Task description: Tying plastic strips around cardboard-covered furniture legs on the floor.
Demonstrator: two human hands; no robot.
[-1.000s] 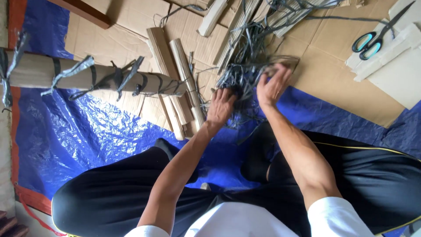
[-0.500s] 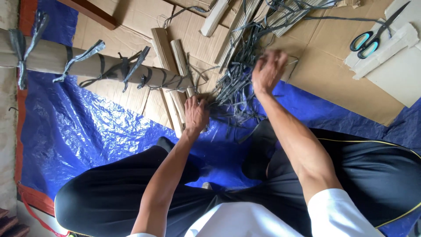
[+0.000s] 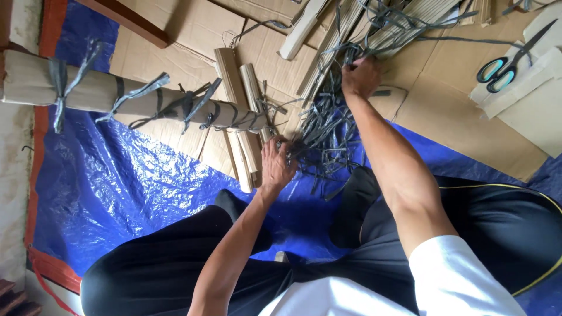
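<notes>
A tangle of dark grey plastic strips [image 3: 328,126] lies on the cardboard and blue tarp in front of me. My left hand [image 3: 276,164] grips the near end of this bunch, close to the tip of a long cardboard roll [image 3: 117,96] tied with grey strips. My right hand [image 3: 360,76] is stretched farther out, fingers closed on strips at the far end of the bunch. Several folded cardboard sticks [image 3: 237,111] lie just left of my left hand.
Flattened cardboard sheets [image 3: 456,117] cover the floor over a blue tarp [image 3: 117,187]. Scissors with teal handles [image 3: 503,61] rest at the far right on pale cardboard pieces. More cardboard strips [image 3: 304,29] lie at the top. My crossed legs in black trousers [image 3: 175,263] fill the foreground.
My right hand has moved farther away along the strips, drawing the bunch out. My left hand shifted left and now holds the bunch's near end by the roll's tip.
</notes>
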